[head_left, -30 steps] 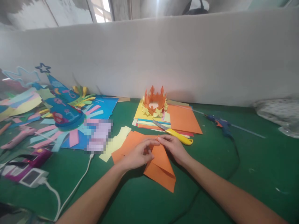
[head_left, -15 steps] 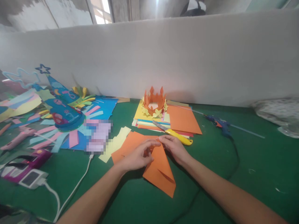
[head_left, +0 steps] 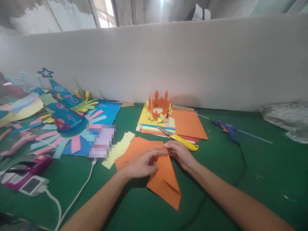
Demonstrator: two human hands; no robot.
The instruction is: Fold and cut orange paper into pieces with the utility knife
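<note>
A folded sheet of orange paper (head_left: 166, 184) lies in front of me, its lower part tapering upward, with a crease near the bottom right. My left hand (head_left: 144, 160) rests over it, fingers stretched across the upper part and thumb apart from them. At the right upper edge of the fold, my right hand (head_left: 179, 152) pinches the orange paper between thumb and fingers. Another orange piece (head_left: 134, 147) extends out to the left beneath my left hand. Just beyond my right hand are yellow-handled scissors (head_left: 180, 139), blades pointing up-left.
An orange paper crown (head_left: 160, 107) with yellow trim stands on stacked coloured paper (head_left: 191, 123). To the right lies a blue glue gun (head_left: 225, 128) with its cord. Blue cone hats (head_left: 64, 115), paper strips, a blurred phone (head_left: 102, 141) and a white power bank (head_left: 33, 185) are left.
My left fingers have straightened and slid slightly right across the fold. My right hand keeps its pinch at almost the same spot. The paper's lower tip sits slightly lower in view.
</note>
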